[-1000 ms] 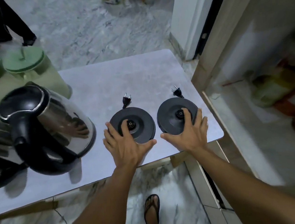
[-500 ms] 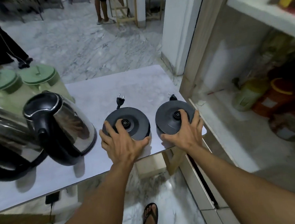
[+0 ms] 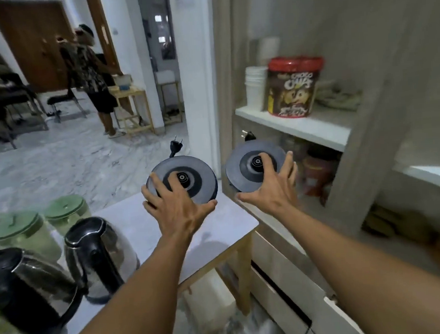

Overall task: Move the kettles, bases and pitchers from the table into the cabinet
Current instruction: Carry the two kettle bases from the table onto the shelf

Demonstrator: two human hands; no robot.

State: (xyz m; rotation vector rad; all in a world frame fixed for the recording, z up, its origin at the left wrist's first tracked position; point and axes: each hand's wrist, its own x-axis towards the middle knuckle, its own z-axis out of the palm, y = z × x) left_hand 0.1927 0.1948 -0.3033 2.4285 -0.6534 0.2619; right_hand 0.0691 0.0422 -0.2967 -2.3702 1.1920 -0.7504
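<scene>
On the table (image 3: 226, 227) two kettles (image 3: 99, 258), and what look like two green-lidded pitchers (image 3: 26, 232), wait untouched. Both bases are lifted, none shelved yet: my left hand (image 3: 177, 204) grips one base (image 3: 183, 180), my right hand (image 3: 270, 189) the other base (image 3: 253, 164), near the cabinet (image 3: 297, 131). Its tub (image 3: 294, 87) reads "Choco".

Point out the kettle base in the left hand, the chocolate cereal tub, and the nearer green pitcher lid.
left kettle base (image 3: 188, 178): head view, centre connector.
chocolate cereal tub (image 3: 293, 92): head view, printed front.
nearer green pitcher lid (image 3: 17, 225): head view, lid top.
</scene>
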